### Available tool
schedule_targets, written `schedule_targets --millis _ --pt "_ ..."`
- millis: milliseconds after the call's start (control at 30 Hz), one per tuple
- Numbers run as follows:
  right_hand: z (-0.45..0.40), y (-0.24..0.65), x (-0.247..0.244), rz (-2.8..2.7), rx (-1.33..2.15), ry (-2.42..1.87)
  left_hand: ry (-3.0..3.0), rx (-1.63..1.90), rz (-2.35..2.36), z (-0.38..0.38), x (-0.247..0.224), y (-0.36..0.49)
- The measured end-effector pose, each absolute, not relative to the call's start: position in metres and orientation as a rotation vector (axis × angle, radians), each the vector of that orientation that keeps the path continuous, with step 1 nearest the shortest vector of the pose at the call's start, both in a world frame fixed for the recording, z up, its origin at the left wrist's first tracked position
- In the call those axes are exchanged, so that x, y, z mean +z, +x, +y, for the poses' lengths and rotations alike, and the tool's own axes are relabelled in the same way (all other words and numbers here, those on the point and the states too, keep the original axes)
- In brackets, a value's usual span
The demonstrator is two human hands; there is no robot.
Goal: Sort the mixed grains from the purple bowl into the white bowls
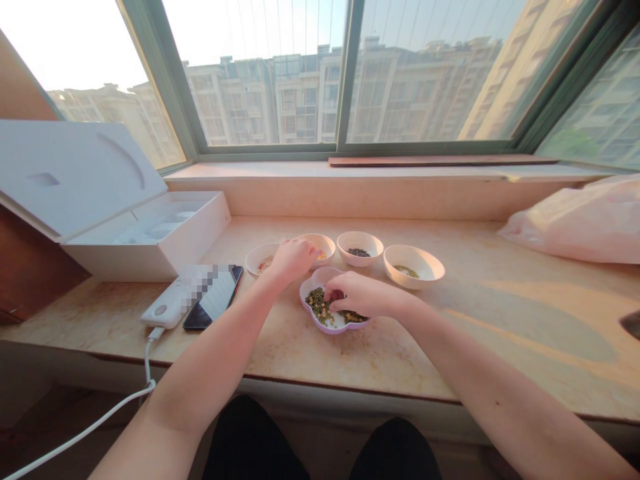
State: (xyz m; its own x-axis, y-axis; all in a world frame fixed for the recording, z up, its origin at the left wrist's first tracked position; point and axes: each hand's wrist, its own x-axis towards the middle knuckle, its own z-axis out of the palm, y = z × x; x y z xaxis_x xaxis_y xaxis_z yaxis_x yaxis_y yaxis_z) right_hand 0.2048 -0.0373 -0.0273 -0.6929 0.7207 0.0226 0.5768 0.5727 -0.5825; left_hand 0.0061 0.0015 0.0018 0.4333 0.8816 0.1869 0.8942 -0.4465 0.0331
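Observation:
My left hand (295,260) is over a small white bowl (327,241) with yellow kernels in it. Its fingers are drawn together, and whatever they hold is hidden. My right hand (357,293) dips into a purple flower-shaped bowl (334,329) of mixed green beans (317,300) and paler pieces. Thumb and fingers curl together there, with their tips partly out of sight. Left of the yellow kernels, a white bowl (254,261) contains reddish and pale bits. Black beans (358,253) lie in another white bowl (360,261), and green beans (407,271) in the rightmost one (425,275).
An open white box (193,233) stands at the left. Before it lie a white power bank (167,303) with a cable (100,427) and a black phone (214,300). A pinkish plastic bag (580,223) rests at the right, below the window (345,80).

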Motion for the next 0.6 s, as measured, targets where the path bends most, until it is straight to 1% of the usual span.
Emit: schedule_targets --millis 100,200,333,600 --pt "-0.036 0.203 -0.032 -2.547 0.799 -1.052 -2.644 -0.183 -1.444 0.004 -0.002 0.004" --pt "-0.040 0.200 -0.025 -2.585 0.779 -1.106 -2.654 -0.165 -1.364 0.008 -0.007 0.002" --pt "-0.046 0.199 -0.012 -2.600 0.741 -1.193 -2.646 -0.107 -1.337 0.009 -0.008 0.001" --pt "-0.048 0.198 -0.004 -2.586 0.671 -1.182 -2.662 -0.075 -1.332 0.005 -0.007 0.002"
